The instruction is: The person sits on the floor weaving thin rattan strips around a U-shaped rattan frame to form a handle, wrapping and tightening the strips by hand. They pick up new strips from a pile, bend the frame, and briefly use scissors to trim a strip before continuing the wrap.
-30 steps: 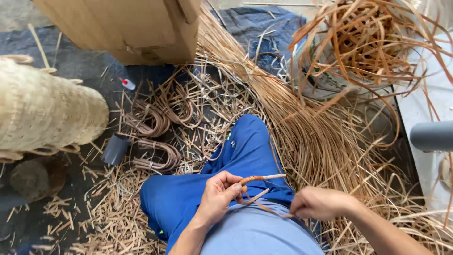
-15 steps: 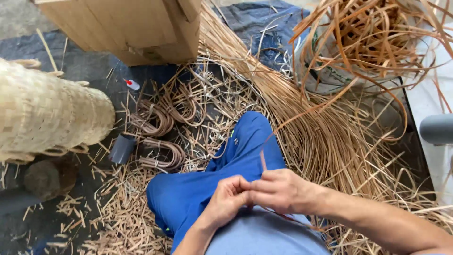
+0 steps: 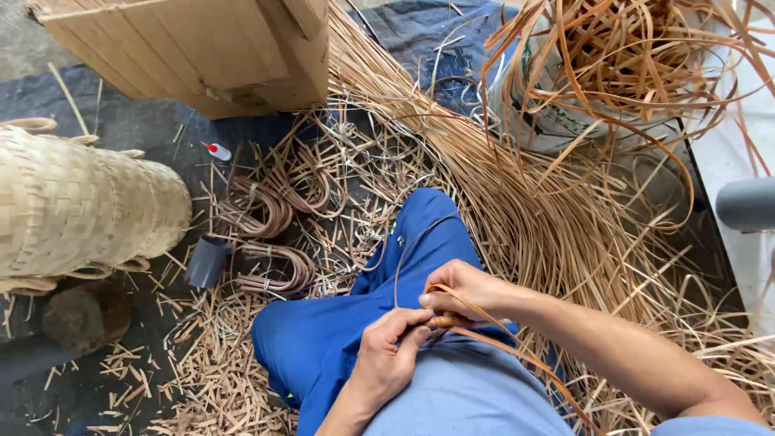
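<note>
**Both hands pinched on a thin cane strip over the lap**

Pinched between thumb and fingers, the right hand [image 3: 468,292] gripped a small wrapped bundle where a thin orange-brown cane strip [image 3: 492,335] looped out and trailed back along the forearm. Just beside it, touching, the left hand [image 3: 387,355] closed its fingertips on the same bundle from below. All this sat over the lap, above the blue trouser leg [image 3: 379,282].

By the look of it, the step in hand was binding or winding the strip round a small core; the next move seemed to call for keeping the strip taut while feeding it round, without letting the loop slip.

Beyond the knee lay several coiled cane hoops [image 3: 266,210] amid chopped cane scraps [image 3: 210,363], with a short grey tube [image 3: 207,262] and a small white bottle with a red cap [image 3: 217,151] near them. A woven pale basket [image 3: 81,210] lay at left. Farther off stood a cardboard box [image 3: 202,48], a long sheaf of straight cane [image 3: 500,202] and a white sack of curled cane strips [image 3: 630,64]. Loose strips crowded the legs on every side.
</note>
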